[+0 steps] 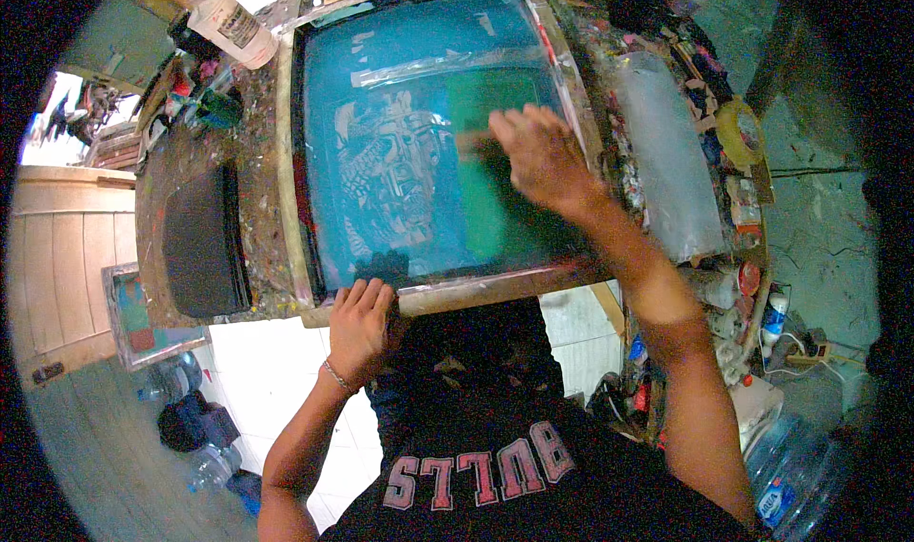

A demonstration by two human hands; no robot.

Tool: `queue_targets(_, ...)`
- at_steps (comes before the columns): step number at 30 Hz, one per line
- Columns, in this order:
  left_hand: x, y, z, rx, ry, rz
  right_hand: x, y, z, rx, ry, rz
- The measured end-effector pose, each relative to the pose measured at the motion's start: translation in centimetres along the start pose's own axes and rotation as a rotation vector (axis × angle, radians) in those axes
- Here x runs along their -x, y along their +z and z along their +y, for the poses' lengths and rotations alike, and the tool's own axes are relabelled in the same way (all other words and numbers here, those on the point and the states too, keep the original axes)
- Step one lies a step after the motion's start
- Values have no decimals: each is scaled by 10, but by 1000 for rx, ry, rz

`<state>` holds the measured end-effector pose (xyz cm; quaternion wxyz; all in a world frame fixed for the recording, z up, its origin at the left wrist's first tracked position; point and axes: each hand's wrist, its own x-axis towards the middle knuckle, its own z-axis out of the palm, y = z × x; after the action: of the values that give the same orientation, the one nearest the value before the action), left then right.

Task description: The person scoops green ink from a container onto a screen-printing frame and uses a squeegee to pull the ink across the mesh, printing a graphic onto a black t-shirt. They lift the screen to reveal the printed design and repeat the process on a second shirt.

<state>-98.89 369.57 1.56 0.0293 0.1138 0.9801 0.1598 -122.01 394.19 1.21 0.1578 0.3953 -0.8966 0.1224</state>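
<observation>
A screen-printing frame (286,161) with a blue-green mesh lies on the worktable, and a pale detailed picture shows in the mesh left of its middle. My right hand (543,156) is over the mesh's right half, fingers closed round a squeegee; only a short piece of its brown wooden edge (473,144) shows, slightly blurred. Beside it a brighter green band (481,194) runs along the mesh. My left hand (364,318) grips the near rail of the frame, fingers bent over its top, thumb hidden.
A white plastic bottle (233,30) stands at the far left. Dark folded cloth or sheets (202,242) lie on the table's left. A wrapped pale roll (668,151) and yellow tape roll (739,132) are at the right. A small frame (152,318) leans below left.
</observation>
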Motion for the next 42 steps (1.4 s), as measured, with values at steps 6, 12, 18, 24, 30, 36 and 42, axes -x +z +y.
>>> queue_targets(6, 2, -2, 2, -66, 30, 19, 65, -41, -63, -1, 86, -132)
queue_targets(12, 4, -2, 3, -81, 62, 84, 98, -47, -85, 13, 86, -100)
queue_targets(18, 5, -1, -1, -73, 117, 169, 110, -42, -92, 91, 80, -129)
queue_targets(24, 8, 1, -5, 34, 55, 119, 117, -50, -93, 16, 72, -164)
queue_targets(30, 11, 2, -3, 69, 88, 266, 120, -62, -93, -70, 65, -188)
queue_targets(36, 11, -11, -2, 125, 108, 290, 119, -81, -95, -28, 42, -182)
queue_targets(42, 6, -73, 12, 128, 123, 308, 97, -119, -104, 86, -14, -7)
